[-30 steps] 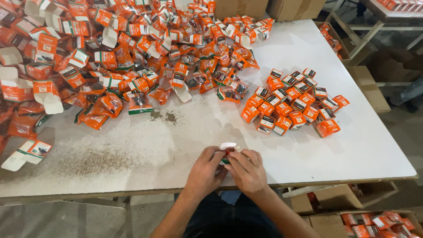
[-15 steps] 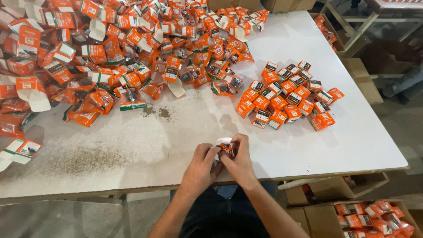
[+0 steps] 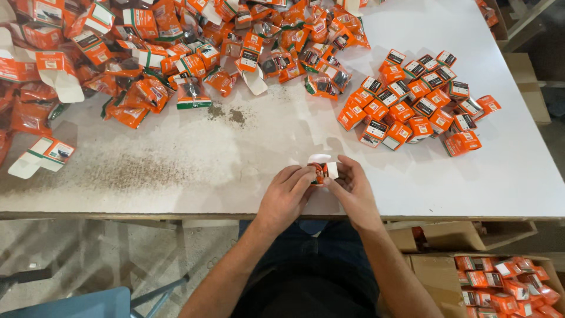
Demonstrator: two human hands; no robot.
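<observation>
Small orange carton (image 3: 322, 171), long axis sideways, white flap rightward, 2 hands' grip

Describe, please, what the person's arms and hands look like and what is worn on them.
Both forearms are bare, with no sleeves in view. The left hand and right hand wear no gloves, and no watch, ring or bracelet shows on either.

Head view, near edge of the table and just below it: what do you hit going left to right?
Blue chair corner → left hand → small orange box held between both hands → right hand → carton of orange boxes under the table's white top.
</observation>
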